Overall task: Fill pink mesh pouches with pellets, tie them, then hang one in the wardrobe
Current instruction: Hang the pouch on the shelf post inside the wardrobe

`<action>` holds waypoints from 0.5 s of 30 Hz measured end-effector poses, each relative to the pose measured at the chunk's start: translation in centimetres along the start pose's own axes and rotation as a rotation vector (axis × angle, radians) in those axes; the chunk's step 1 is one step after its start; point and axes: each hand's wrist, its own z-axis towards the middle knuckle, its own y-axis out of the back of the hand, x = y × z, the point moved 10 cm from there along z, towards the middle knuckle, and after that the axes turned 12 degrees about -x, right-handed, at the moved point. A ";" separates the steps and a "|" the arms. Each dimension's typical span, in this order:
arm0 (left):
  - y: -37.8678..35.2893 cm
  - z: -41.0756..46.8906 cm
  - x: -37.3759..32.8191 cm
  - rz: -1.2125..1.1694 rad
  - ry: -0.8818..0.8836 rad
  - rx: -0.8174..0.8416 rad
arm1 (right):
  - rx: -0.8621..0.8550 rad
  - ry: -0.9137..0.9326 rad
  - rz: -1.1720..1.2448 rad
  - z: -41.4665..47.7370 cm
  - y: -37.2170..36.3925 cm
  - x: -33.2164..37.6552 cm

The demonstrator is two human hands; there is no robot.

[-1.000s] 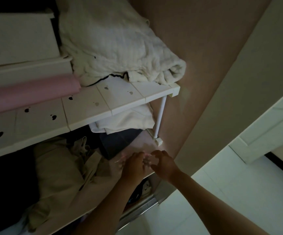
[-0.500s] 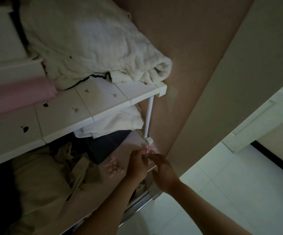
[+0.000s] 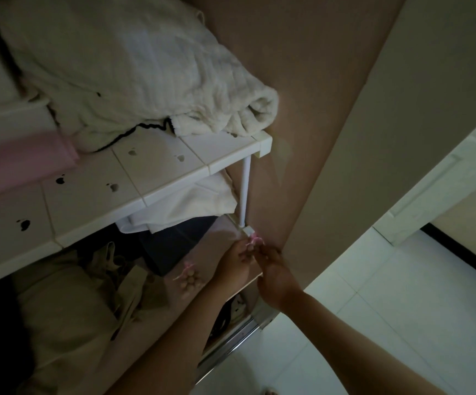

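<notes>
So, quick rundown of what's going on at the wardrobe:

Hands: both are meeting at the foot of the rack post point(image 3: 244, 192). The left hand point(image 3: 235, 259) and right hand point(image 3: 274, 276) are bunching their fingers point(image 3: 259, 250) together on a small pink pouch point(image 3: 252, 243), right by the post's base block.

Why there: my guess is the post is serving as the hanging point, so both hands are needed to work the pouch's strings around it.

Grip: fingers look pinched on the pouch and its ties, though it's dim and I can't tell whether the knot is tied.

Second pouch point(image 3: 189, 279): lying loose on the lower shelf point(image 3: 225, 232), well left of the hands, pellets showing through the mesh. Probably just parked out of the way.

Up top: a blanket point(image 3: 145, 75) is sitting on the rack point(image 3: 157, 172).

Since half a second ago: hands are creeping closer to the post's foot, and the view is swinging a bit right.
</notes>
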 end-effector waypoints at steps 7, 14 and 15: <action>4.2 -1.1 -1.0 0.147 -0.081 -0.177 | -0.031 -0.005 0.040 0.6 1.1 1.0; 12.8 -2.5 3.3 0.387 0.056 -0.324 | 0.074 0.096 0.081 1.6 -0.8 7.0; 13.4 -2.8 4.8 0.322 0.126 -0.322 | 0.129 0.082 0.079 1.4 -1.9 7.7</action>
